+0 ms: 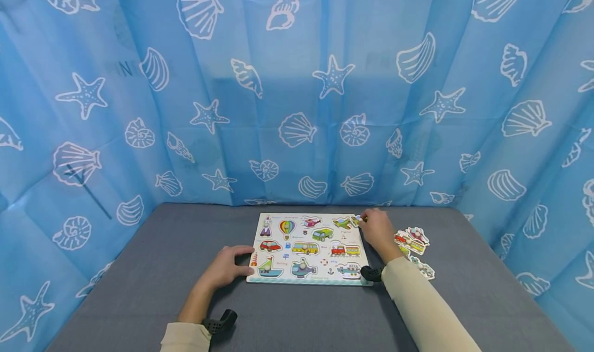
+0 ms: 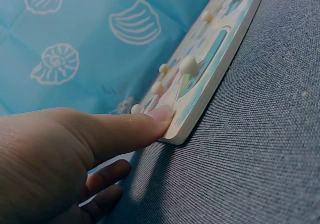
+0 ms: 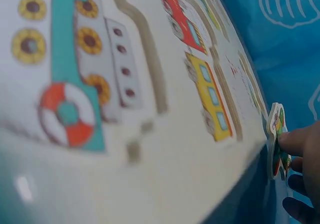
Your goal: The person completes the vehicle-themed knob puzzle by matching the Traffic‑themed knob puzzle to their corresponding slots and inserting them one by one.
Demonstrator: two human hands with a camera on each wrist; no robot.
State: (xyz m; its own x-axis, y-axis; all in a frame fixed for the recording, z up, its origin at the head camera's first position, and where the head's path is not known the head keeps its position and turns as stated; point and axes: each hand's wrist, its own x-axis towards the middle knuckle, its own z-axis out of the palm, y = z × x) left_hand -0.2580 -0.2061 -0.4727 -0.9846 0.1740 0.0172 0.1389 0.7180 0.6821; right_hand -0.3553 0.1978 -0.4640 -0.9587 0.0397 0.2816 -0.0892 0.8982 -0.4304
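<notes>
A white wooden puzzle board [image 1: 297, 262] printed with vehicles lies on the table. My left hand [image 1: 225, 266] is at its left edge; in the left wrist view the thumb [image 2: 161, 114] presses on the board's corner near the sailboat piece [image 2: 187, 68] with its round knob. My right hand [image 1: 378, 231] is at the upper right corner, pinching a small green and yellow puzzle piece [image 3: 277, 139], upright just past the board's edge in the right wrist view. The green plane picture [image 1: 342, 223] is close to its left. Train [image 3: 202, 96] and ship pictures [image 3: 90, 48] show on the board.
Several loose puzzle pieces [image 1: 413, 244] lie in a heap right of the board, close to my right forearm. Behind the grey table [image 1: 297, 316] hangs a blue curtain [image 1: 297, 99] with white seashells. A black wrist strap [image 1: 221, 322] is on my left wrist.
</notes>
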